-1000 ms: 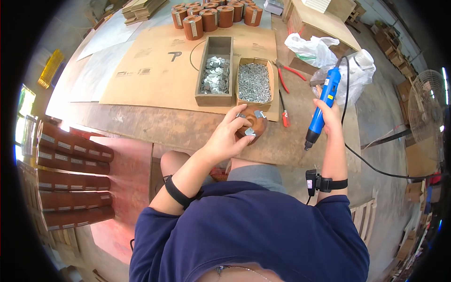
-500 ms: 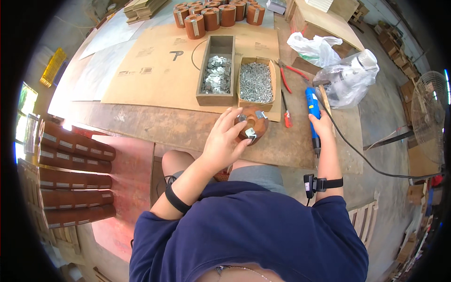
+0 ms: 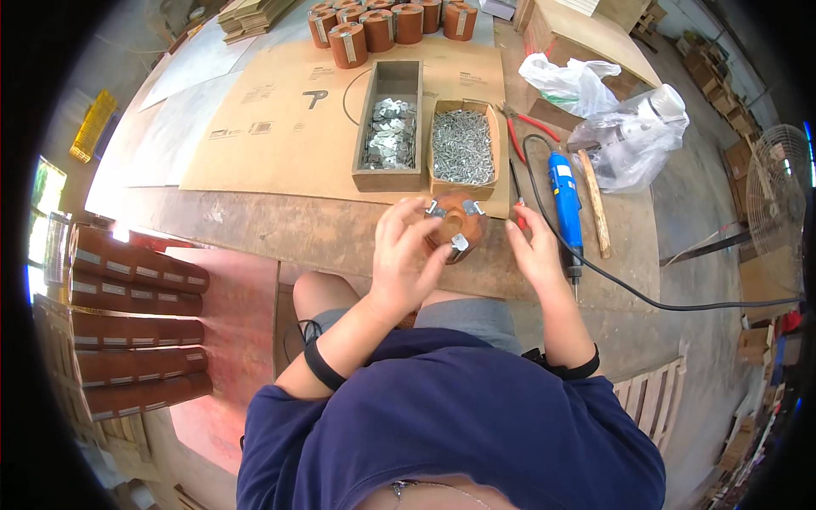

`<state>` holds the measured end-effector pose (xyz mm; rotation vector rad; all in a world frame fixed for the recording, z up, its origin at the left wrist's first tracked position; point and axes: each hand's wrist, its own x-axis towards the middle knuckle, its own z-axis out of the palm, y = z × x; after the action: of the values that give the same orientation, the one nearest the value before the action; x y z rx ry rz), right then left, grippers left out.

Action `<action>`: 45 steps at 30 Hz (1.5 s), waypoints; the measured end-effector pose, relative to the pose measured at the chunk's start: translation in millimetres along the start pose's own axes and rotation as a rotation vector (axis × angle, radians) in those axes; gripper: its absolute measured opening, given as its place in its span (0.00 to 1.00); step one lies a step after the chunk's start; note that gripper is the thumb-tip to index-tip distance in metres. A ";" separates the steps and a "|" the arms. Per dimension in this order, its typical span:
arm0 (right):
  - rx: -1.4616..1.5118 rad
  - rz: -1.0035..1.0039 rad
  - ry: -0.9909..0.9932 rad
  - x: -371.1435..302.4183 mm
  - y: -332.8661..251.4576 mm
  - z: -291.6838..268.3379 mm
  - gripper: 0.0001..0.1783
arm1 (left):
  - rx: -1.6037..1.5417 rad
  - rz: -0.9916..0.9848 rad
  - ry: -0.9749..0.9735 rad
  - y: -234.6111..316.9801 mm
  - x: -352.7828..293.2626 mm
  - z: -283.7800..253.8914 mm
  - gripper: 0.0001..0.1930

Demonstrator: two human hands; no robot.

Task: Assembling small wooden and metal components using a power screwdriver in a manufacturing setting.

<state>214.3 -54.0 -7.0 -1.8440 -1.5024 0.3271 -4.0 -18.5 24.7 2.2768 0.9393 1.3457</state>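
A reddish-brown cylinder with a round hollow in its top stands at the table's front edge. Three small metal clips sit round its upper rim. My left hand grips its left side, with fingertips near the upper-left clip and thumb toward the front one. Just right of the cylinder, my right hand is open and holds nothing, its fingers apart. A blue electric screwdriver lies on the table beyond that hand, its bit toward me. Close by the right fingertips is a red-handled screwdriver, partly hidden.
A wooden box of metal clips and a carton of screws stand ahead. Red-handled pliers, a wooden stick and plastic bags lie right. A black cable crosses the right side. Several brown cylinders stand far back.
My right hand has let go of the blue electric screwdriver and moved left to beside the cylinder. The screwdriver now lies on the table. My left hand stays at the cylinder.
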 end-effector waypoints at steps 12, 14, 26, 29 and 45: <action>0.622 -0.040 -0.180 -7.3 -53.4 8.2 0.28 | -0.252 -0.386 -0.123 -23.8 23.2 14.0 0.13; 0.684 -0.005 -0.231 -0.8 -50.3 6.0 0.27 | -0.189 -0.344 -0.118 -24.4 25.3 11.2 0.11; 0.395 0.038 -0.149 42.4 -46.4 25.5 0.12 | -0.089 -0.264 -0.040 -27.8 25.1 9.4 0.05; 0.421 0.105 -0.163 41.4 -40.7 23.0 0.11 | -0.141 -0.300 -0.063 -28.1 24.6 8.3 0.05; 0.397 0.198 -0.121 -6.9 -2.1 37.9 0.07 | 0.070 0.078 -0.305 0.7 18.1 -2.6 0.34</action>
<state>187.9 -46.2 -34.1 -1.6734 -1.2247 0.7845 0.1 -6.7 38.0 2.5023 0.8129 0.9672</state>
